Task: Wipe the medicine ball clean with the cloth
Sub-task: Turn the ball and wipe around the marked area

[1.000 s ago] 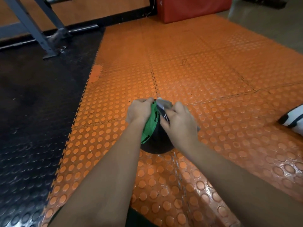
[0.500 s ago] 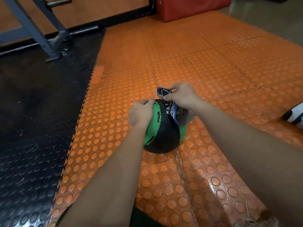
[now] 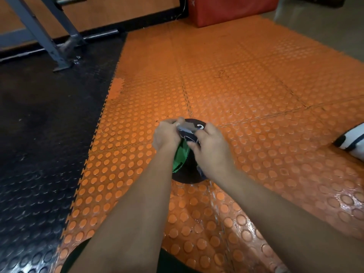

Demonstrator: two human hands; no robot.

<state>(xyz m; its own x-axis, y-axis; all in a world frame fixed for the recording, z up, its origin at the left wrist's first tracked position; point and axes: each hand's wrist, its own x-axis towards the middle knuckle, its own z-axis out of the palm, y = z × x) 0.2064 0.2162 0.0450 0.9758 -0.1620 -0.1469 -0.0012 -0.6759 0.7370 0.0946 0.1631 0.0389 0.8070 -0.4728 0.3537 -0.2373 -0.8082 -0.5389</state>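
A black and green medicine ball [image 3: 182,160] rests on the orange studded floor mat [image 3: 246,91], mostly hidden by my two hands. My left hand [image 3: 166,135] grips the ball's left upper side, fingers curled over its top. My right hand [image 3: 211,149] lies over the ball's top and right side, pressing a dark blue and grey cloth [image 3: 188,133] onto it. A bit of the cloth also hangs out below my right wrist. A white numeral shows on the ball's far top.
Black studded matting [image 3: 39,144] covers the floor to the left. A grey metal rack leg [image 3: 49,42] and a bar stand at the back left. A red padded block [image 3: 230,8] sits at the back. A white and black shoe [image 3: 351,139] lies at the right edge.
My right hand with the cloth has slid back from the ball's far top toward me over its top and right side. The left hand has stayed on the ball's left side.
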